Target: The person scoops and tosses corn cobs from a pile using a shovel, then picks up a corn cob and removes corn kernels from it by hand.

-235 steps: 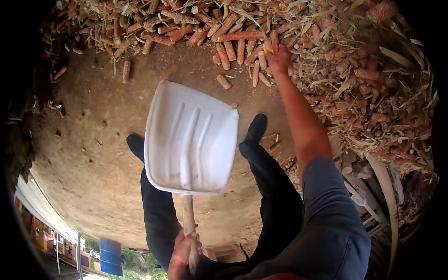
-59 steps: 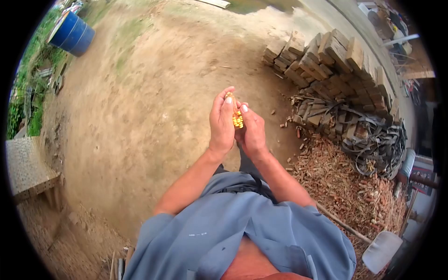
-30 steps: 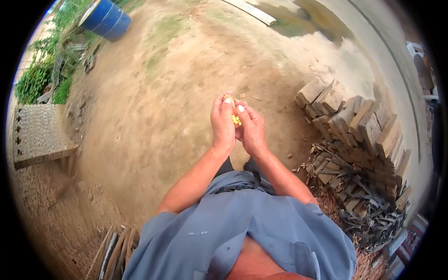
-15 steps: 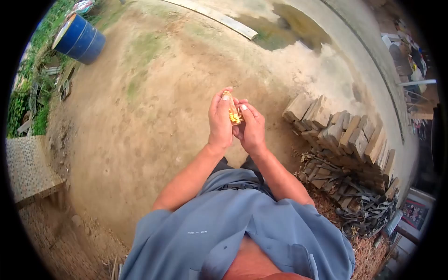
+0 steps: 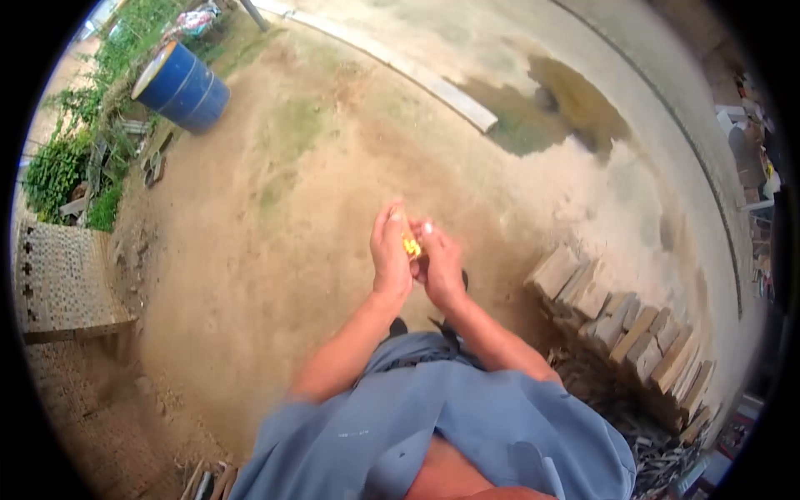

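Both hands meet in front of my body, above bare ground. My left hand [image 5: 389, 257] is closed around a partly shelled corn cob [image 5: 410, 245], its thumb lying along the cob. Bright yellow kernels show near the cob's lower end. Close against the cob's right side is my right hand [image 5: 442, 260], with its fingers curled and its thumb at the kernels. Loose kernels may lie in the right palm, but blur and the fingers hide what is there.
A blue drum [image 5: 185, 87] stands at the upper left, near green plants [image 5: 57, 171]. On the right is a stack of split wood [image 5: 642, 337]. A long plank [image 5: 400, 62] lies by a puddle [image 5: 575, 104]. A tiled slab [image 5: 71, 271] is at far left.
The view has shifted, so the drum, plank and woodpile sit further right and lower. My hands remain together at the cob and appear lower in the picture.
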A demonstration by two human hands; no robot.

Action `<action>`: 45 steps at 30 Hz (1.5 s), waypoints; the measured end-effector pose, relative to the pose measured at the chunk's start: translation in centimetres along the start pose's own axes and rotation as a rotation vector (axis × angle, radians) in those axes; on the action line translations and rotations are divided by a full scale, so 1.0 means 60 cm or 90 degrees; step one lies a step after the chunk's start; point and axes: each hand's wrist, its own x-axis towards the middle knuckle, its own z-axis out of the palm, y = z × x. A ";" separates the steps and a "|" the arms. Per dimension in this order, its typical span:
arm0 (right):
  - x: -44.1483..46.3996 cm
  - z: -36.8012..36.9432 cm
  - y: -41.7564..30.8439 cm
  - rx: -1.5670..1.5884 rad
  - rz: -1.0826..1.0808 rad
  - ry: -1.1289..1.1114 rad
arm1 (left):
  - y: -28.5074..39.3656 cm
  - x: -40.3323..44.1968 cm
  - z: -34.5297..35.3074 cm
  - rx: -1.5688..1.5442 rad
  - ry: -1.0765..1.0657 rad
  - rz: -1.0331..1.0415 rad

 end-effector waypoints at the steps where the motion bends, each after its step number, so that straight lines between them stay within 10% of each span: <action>1: 0.014 0.001 -0.018 -0.022 0.012 0.008 | 0.004 0.015 0.018 -0.003 0.029 -0.001; 20: 0.342 0.077 -0.090 -0.159 -0.166 -0.050 | 0.075 0.322 0.087 -0.039 0.019 0.108; 45: 0.726 0.308 -0.174 -0.105 -0.060 -0.068 | 0.264 0.739 0.055 -0.047 -0.066 0.121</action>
